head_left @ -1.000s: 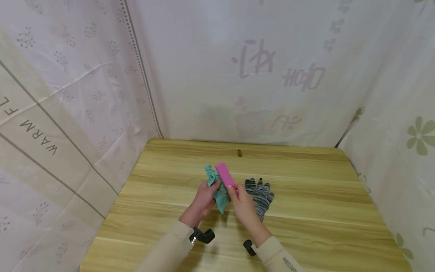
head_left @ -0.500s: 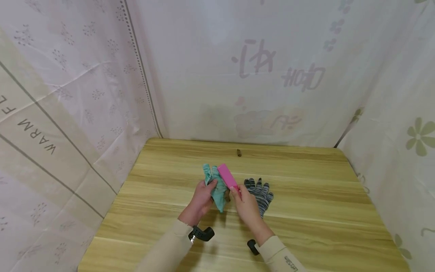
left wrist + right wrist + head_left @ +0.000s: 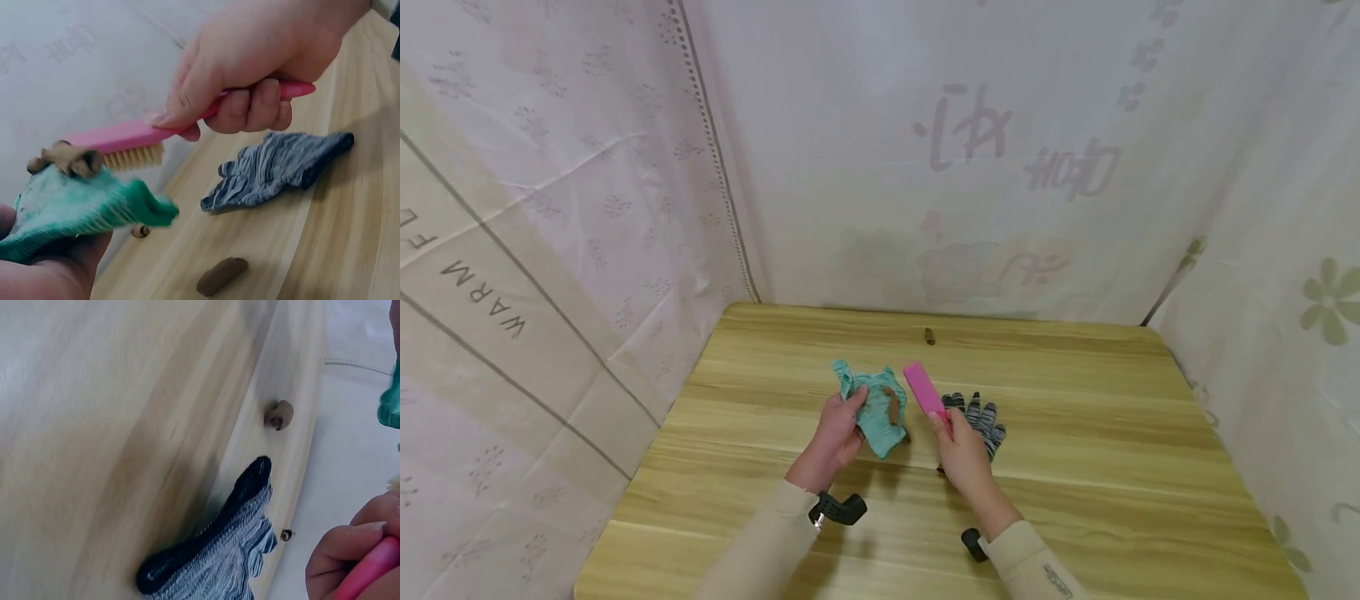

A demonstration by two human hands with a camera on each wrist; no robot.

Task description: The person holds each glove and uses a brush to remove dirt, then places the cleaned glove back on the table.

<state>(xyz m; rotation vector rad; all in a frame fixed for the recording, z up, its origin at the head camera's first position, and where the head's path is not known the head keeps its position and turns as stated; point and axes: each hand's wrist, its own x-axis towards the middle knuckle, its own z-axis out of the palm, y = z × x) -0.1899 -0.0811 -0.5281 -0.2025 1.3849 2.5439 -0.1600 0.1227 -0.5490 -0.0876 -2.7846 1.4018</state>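
Observation:
My left hand (image 3: 837,427) grips a teal knit glove (image 3: 876,429) above the table. A brown, clay-like lump (image 3: 74,160) sticks to the glove's upper side. In my right hand (image 3: 967,457) is a pink-handled brush (image 3: 923,388), held by its handle. Its pale bristles (image 3: 134,157) face down beside the brown lump in the left wrist view; whether they touch it I cannot tell. A grey-and-black striped glove (image 3: 988,423) lies flat on the table, partly hidden behind my right hand in the head view.
A small brown roll (image 3: 929,336) lies near the table's back edge. Another brown piece (image 3: 222,275) rests on the wood (image 3: 1112,417) close to the hands. Patterned fabric (image 3: 850,167) hangs behind the table and at both sides.
My right hand has moved the brush rightward, away from the teal glove. The left hand has shifted slightly left and turned the glove, so its brown smear now shows in the head view.

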